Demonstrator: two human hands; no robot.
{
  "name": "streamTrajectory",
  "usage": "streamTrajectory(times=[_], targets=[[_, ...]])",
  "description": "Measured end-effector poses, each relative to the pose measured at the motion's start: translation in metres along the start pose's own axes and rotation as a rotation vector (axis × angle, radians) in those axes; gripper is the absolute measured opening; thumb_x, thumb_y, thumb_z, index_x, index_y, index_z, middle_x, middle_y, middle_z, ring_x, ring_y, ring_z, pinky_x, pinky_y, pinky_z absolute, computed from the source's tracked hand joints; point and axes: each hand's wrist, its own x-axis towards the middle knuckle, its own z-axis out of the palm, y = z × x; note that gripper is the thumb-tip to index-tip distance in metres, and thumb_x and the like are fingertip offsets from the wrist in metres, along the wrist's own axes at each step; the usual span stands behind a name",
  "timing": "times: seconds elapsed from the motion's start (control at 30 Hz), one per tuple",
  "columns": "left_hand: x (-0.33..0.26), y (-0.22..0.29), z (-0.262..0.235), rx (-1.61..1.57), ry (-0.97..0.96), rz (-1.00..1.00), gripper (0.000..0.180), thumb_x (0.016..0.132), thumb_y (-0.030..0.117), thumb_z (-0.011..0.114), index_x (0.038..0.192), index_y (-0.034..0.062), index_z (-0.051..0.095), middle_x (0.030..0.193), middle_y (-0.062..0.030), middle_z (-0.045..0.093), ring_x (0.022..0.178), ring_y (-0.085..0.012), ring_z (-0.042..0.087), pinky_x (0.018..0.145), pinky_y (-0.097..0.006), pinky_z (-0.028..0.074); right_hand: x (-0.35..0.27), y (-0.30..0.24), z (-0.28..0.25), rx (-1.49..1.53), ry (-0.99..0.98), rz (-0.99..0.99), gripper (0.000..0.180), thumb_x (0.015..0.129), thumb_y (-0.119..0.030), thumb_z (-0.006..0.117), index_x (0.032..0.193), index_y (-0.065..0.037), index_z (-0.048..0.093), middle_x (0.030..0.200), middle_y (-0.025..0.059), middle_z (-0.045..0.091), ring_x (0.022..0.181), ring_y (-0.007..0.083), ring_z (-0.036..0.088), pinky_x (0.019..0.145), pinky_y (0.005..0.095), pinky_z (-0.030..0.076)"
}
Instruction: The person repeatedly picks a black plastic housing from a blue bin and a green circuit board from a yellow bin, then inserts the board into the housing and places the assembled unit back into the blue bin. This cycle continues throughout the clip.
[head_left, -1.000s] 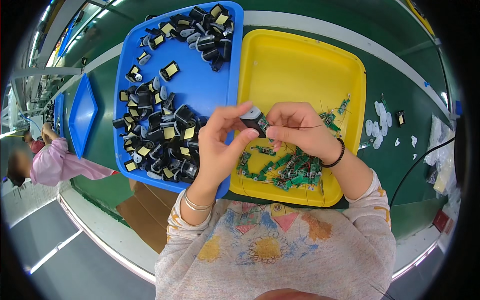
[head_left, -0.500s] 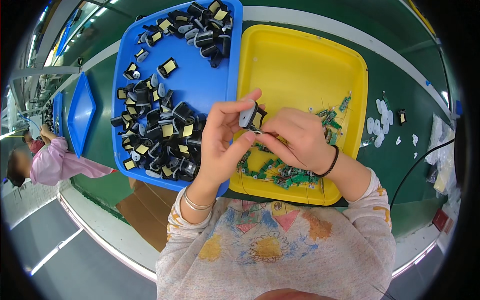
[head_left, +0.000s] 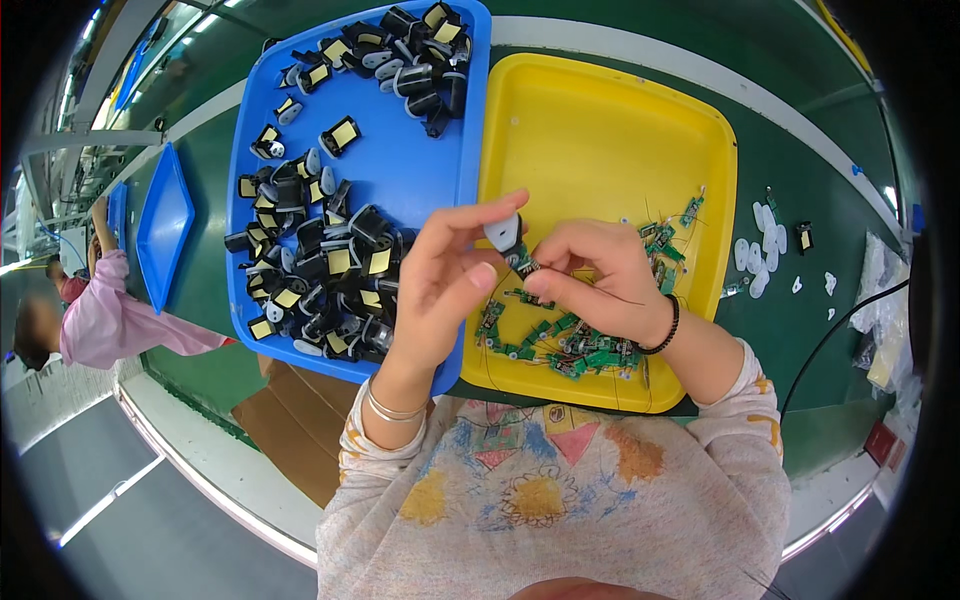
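Over the left edge of the yellow tray (head_left: pixel 610 80), my left hand (head_left: pixel 437 285) holds a small black plastic housing with a grey oval end (head_left: pixel 503 233) between its fingers. Its thumb is lifted away from the piece. Close against the housing is a small green circuit board (head_left: pixel 522 262), pinched by the thumb and forefinger of my right hand (head_left: pixel 610 280). My fingers partly hide where board and housing meet. Beneath my hands, several green circuit boards with thin wires (head_left: pixel 580 350) lie in the tray.
On the left, a blue tray (head_left: pixel 400 180) holds many black housings with pale yellow pads. White oval pieces (head_left: pixel 768 250) and one black housing (head_left: pixel 804 236) lie right of the yellow tray. Clear plastic bags (head_left: pixel 880 300) and a black cable are farther right. A person in pink (head_left: pixel 110 310) sits far left.
My left thumb has come away from the housing. The green board now shows below the grey end, with my right fingertips on it. At far left, the person's arm has risen.
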Motion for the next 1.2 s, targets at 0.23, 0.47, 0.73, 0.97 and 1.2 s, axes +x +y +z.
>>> streamTrajectory(times=[0.23,0.47,0.73,0.97,1.2], targets=[[0.002,0.002,0.008,0.082,-0.01,-0.143,0.055,0.073,0.015,0.062,0.12,-0.0011,0.04,0.115,-0.0165,0.051,0.106,-0.0215,0.049,0.093,-0.034,0.037,0.001,0.001,0.0,-0.097,-0.064,-0.03,0.009,0.076,-0.007,0.063,0.077,-0.001,0.056,0.07,0.006,0.058,0.057,0.0129,0.057,0.054,0.0217,0.045],[0.001,0.002,0.002,0.248,0.01,-0.113,0.043,0.076,0.003,0.057,0.117,-0.0009,0.044,0.113,-0.0135,0.053,0.101,-0.02,0.052,0.09,-0.033,0.04,0.007,0.002,0.006,-0.111,-0.014,-0.02,0.011,0.076,-0.006,0.062,0.082,0.0,0.056,0.077,0.0083,0.057,0.069,0.0175,0.058,0.058,0.0241,0.046],[0.017,0.006,-0.026,1.369,0.23,0.3,0.059,0.077,0.031,0.059,0.125,0.0049,0.039,0.133,-0.0176,0.032,0.124,-0.0373,0.024,0.101,-0.045,0.019,0.054,-0.002,-0.033,-0.68,0.052,-0.171,0.01,0.074,-0.008,0.059,0.082,-0.003,0.058,0.076,0.0088,0.057,0.068,0.0209,0.057,0.061,0.0287,0.045],[0.042,-0.024,-0.096,1.821,0.714,0.022,0.05,0.082,0.046,0.048,0.122,0.0163,0.045,0.127,-0.0161,0.038,0.124,-0.0366,0.023,0.092,-0.066,0.015,0.169,0.065,-0.167,-1.524,0.173,-0.083,0.011,0.076,-0.015,0.058,0.085,-0.011,0.06,0.081,0.0075,0.059,0.083,0.0261,0.056,0.071,0.0359,0.046],[0.047,-0.039,-0.111,1.923,0.717,0.008,0.049,0.081,0.048,0.048,0.116,0.0147,0.051,0.116,-0.01,0.052,0.121,-0.0344,0.03,0.09,-0.068,0.016,0.182,0.084,-0.192,-1.481,0.023,0.094,0.028,0.072,-0.009,0.062,0.1,-0.011,0.056,0.096,0.0077,0.06,0.091,0.0261,0.055,0.078,0.0349,0.045]])
